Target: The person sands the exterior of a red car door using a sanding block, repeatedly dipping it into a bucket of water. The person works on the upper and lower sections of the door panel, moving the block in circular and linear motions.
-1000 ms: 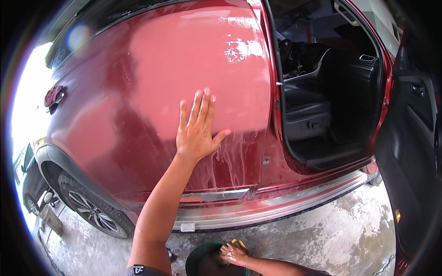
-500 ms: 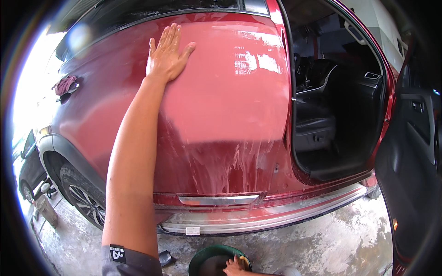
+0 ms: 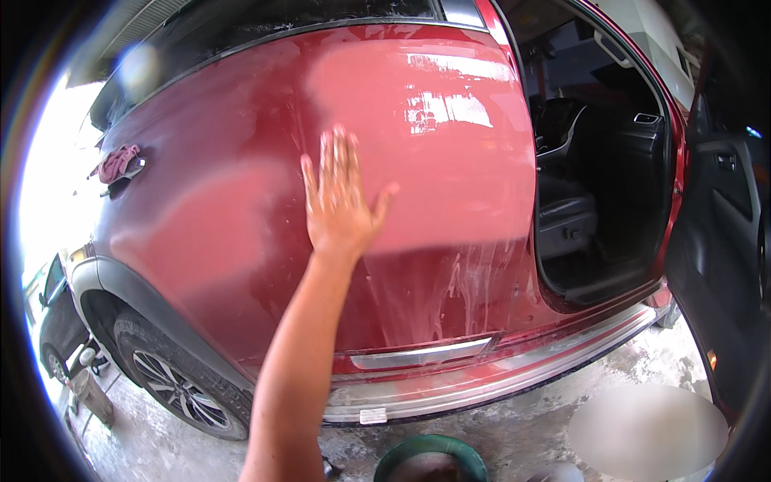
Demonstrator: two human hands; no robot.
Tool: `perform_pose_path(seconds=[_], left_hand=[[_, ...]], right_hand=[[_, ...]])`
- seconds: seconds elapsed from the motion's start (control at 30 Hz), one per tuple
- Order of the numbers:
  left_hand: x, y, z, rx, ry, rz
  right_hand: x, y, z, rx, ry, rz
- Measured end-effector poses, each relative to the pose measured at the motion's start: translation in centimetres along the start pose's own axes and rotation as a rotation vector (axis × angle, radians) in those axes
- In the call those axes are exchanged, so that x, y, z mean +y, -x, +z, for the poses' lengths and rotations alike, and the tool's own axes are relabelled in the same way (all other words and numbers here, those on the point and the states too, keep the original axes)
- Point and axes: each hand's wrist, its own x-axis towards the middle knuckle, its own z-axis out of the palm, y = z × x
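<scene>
My left hand [image 3: 344, 205] lies with fingers spread and palm toward the rear door of a red car [image 3: 321, 313]. It appears to rest on the door at the left border of a large dull pinkish patch [image 3: 450, 185]. Its skin looks wet, and nothing is held in it. Pale wet streaks run down the lower door beneath this patch. Farther left, a smaller dull patch [image 3: 209, 233] covers part of the rear panel. My right hand is out of view.
A green tub [image 3: 434, 440] of murky liquid stands on the concrete floor below. On the silver running board sits a small white block [image 3: 373, 416]. A maroon cloth [image 3: 119, 163] hangs at the car's rear left. The open front door [image 3: 723, 209] juts out at right.
My left hand has come down from the upper door and shifted right in view. My right hand, earlier at the tub's rim with something yellowish, has left the picture. The view has shifted slightly.
</scene>
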Motion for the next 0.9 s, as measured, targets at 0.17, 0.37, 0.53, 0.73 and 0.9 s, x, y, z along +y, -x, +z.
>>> perform_pose_path(seconds=[0.17,0.37,0.53,0.73,0.9], left_hand=[[4.4,13.7,-2.3,-0.239,0.317,0.101],[9.1,47.3,-10.6,-0.643,1.113,0.040],[10.5,59.2,-11.3,-1.155,0.546,-0.152],[10.5,54.4,-11.6,-1.599,0.560,-0.387],[10.5,54.5,-10.3,-1.580,0.516,-0.433]], right_hand=[[2.3,2.2,2.5,0.163,0.181,-0.083],[0.2,23.2,-15.3,0.158,0.437,-0.195],[3.9,38.1,-27.4,0.587,0.565,-0.063],[4.3,50.4,-43.9,1.238,0.887,-0.104],[5.4,54.0,-57.1,1.654,1.022,-0.077]])
